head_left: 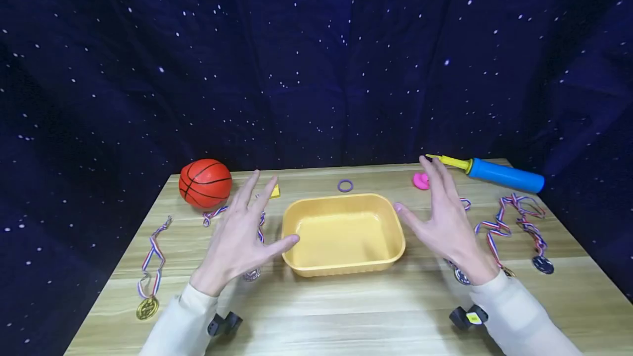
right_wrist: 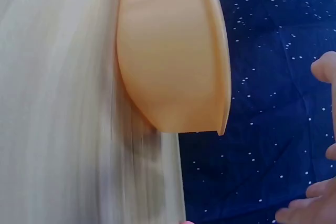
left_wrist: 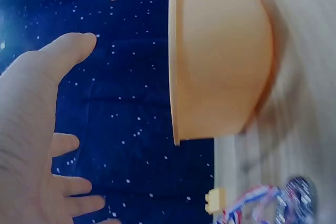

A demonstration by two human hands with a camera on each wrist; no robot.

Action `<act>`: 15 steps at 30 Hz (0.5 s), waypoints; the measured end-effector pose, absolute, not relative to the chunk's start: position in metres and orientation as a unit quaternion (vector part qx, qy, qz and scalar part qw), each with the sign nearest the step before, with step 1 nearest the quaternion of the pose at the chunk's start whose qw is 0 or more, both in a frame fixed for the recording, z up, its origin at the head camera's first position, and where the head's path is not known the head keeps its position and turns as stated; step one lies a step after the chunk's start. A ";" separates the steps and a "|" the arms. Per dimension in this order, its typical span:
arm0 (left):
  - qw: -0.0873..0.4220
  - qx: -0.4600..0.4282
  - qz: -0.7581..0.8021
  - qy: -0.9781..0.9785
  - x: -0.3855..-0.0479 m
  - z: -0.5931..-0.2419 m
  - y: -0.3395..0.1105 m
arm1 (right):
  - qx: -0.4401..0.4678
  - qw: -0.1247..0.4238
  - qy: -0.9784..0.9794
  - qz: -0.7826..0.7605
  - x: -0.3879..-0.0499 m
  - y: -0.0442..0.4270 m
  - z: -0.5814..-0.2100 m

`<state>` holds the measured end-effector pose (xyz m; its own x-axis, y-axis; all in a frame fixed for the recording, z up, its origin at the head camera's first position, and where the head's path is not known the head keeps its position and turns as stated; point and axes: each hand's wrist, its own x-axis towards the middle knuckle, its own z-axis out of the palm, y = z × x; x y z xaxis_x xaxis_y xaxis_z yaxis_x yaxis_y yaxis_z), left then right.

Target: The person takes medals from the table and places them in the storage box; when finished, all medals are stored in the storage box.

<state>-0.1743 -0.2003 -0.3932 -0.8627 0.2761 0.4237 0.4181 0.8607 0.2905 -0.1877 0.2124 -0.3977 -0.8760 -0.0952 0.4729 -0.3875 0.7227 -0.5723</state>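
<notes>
Left hand (head_left: 239,240): just left of the yellow basin, fingers spread, thumb out towards its rim, holding nothing.
Right hand (head_left: 442,227): just right of the basin, fingers extended, thumb apart, also holding nothing.
Yellow basin (head_left: 343,269): upright on the wooden table (head_left: 341,323), between the hands.
Behind the basin: purple ring (head_left: 345,191); yellow block (head_left: 275,191), behind-left; pink toy (head_left: 421,181), behind-right, perhaps a duck, partly hidden.
Left of the basin: gold medal (head_left: 147,308) on a striped ribbon; red basketball (head_left: 205,184), farther back.
Right of the basin: dark medal (head_left: 543,265); blue pump (head_left: 506,174), farther back.
</notes>
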 end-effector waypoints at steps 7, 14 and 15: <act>0.204 -0.217 -0.264 -0.917 -0.162 -0.410 -0.233 | 0.178 0.178 -0.825 0.505 -0.179 0.219 -0.406; 0.158 -0.221 -0.294 -0.916 -0.150 -0.434 -0.253 | 0.228 0.112 -0.732 0.633 -0.170 0.214 -0.432; 0.147 -0.221 -0.300 -0.917 -0.148 -0.437 -0.255 | 0.225 0.101 -0.731 0.636 -0.169 0.213 -0.436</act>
